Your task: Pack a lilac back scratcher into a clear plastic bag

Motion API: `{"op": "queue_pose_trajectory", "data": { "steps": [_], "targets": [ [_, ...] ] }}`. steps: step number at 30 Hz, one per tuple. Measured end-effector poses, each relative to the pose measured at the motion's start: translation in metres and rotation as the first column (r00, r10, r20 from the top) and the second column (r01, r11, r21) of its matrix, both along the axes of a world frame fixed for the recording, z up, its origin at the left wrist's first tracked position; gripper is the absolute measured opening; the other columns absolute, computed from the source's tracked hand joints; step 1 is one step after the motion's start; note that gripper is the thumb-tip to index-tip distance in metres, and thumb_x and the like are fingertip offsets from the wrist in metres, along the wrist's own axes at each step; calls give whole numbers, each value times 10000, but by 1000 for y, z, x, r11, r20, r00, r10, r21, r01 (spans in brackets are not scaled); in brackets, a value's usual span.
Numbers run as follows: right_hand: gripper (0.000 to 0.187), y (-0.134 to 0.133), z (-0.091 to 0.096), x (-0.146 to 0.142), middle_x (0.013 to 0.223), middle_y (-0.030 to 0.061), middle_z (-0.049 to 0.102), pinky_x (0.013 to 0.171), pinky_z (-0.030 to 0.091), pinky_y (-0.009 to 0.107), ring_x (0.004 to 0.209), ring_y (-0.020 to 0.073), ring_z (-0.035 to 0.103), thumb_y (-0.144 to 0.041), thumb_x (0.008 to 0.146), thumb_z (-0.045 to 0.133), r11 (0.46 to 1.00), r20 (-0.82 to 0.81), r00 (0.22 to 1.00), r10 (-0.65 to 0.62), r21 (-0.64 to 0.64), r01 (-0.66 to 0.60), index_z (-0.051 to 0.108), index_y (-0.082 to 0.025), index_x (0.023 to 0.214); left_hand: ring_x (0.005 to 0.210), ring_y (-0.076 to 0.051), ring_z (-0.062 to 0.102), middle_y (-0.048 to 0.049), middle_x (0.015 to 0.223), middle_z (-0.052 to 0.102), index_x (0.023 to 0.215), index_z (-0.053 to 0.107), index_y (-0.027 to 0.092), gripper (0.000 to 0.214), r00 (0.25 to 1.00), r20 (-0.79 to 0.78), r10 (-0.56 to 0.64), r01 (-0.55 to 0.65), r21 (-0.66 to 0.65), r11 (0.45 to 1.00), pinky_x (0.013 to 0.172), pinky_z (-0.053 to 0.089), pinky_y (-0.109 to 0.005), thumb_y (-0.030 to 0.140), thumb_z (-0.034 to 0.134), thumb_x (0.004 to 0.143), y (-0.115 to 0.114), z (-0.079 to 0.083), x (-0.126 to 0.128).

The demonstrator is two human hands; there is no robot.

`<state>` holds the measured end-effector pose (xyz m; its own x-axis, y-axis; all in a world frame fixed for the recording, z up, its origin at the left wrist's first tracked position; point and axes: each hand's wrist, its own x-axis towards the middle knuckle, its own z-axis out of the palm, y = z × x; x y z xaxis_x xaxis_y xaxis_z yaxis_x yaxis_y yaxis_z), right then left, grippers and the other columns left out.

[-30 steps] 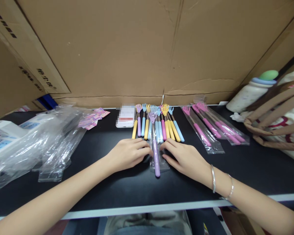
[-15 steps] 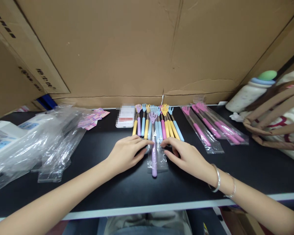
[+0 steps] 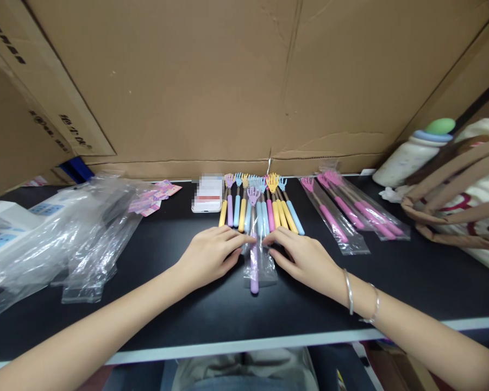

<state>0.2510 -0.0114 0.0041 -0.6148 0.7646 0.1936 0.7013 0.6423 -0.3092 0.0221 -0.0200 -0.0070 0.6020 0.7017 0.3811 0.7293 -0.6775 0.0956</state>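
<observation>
A purple back scratcher lies lengthwise before me, claw end away, on top of a clear plastic bag. From the left, my left hand reaches it; the index fingertip touches the handle's upper part, with the thumb apart below. My right hand rests on the other side, index fingertip at the bag near the handle and thumb spread lower. Neither hand is closed round anything. Just beyond the fingers, a row of yellow, blue, purple and pink back scratchers lies side by side, partly covered by the purple one.
Several pink back scratchers in clear bags lie to the right. A pile of clear bags covers the left side, beside pink cards. A phone lies behind my left hand. A white bottle and a fabric bag stand right.
My right hand has shifted slightly left, its index finger nearer the purple back scratcher. The left hand stays almost in place. The whole view has drifted a little.
</observation>
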Motion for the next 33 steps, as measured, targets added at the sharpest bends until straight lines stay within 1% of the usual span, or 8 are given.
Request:
{"op": "queue_pose_trajectory", "data": {
  "steps": [9,17,20,23,25,27,29,33],
  "targets": [
    [218,6,-2,2,1012,26,650,785,457,284,937,166,609,-220,908,426,995,-158,987,-30,-96,14,609,-227,1025,869,-159,617,-4,945,701,1149,613,247,310,999,31,-24,23,25,999,787,473,-283,170,443,901,0,0,1],
    [231,6,-3,2,1029,24,650,763,461,280,937,170,607,-225,895,451,994,-163,986,-34,-108,16,611,-235,1060,846,-164,610,-7,930,695,1160,610,245,322,1000,18,1,-1,2,1000,746,467,-274,166,461,886,-2,1,0],
    [239,7,-1,2,1040,34,656,779,462,295,932,175,604,-236,893,455,984,-213,975,-60,-178,21,615,-221,1069,855,-162,613,-10,933,695,1166,605,240,321,998,59,0,1,-27,1000,826,456,-314,172,455,891,-2,2,1],
    [274,10,0,3,1038,56,663,745,475,301,840,166,607,-286,904,447,944,-302,949,-95,-330,-11,610,-194,1104,879,-159,614,-12,946,697,1153,614,240,309,992,127,-13,23,-75,997,928,414,-367,179,444,902,-4,4,2],
    [304,12,1,3,1026,65,663,693,485,296,719,140,591,-324,904,445,899,-372,922,-110,-432,-67,599,-179,1122,914,-162,609,-17,975,691,1154,615,244,310,984,178,-16,41,-134,990,886,442,-337,185,442,903,-6,5,3],
    [317,13,1,3,1019,66,657,688,495,299,640,114,565,-343,895,453,857,-447,885,-126,-498,-130,594,-170,1120,935,-161,606,-18,994,681,1173,604,258,324,975,223,-5,49,-195,980,804,475,-291,187,447,898,-9,6,5],
    [318,12,1,2,1028,69,648,725,504,307,670,114,578,-351,879,473,828,-502,850,-159,-537,-162,590,-166,1109,952,-161,603,-16,1012,672,1190,590,274,340,966,258,10,54,-241,969,784,487,-273,183,454,892,-10,7,6],
    [324,7,5,-1,1106,73,612,802,513,311,898,154,611,-347,840,527,772,-556,793,-247,-608,-185,559,-182,1116,969,-165,609,-33,1089,645,1220,561,259,367,935,354,0,105,-279,954,869,489,-293,165,471,877,-11,5,7]
  ]
}}
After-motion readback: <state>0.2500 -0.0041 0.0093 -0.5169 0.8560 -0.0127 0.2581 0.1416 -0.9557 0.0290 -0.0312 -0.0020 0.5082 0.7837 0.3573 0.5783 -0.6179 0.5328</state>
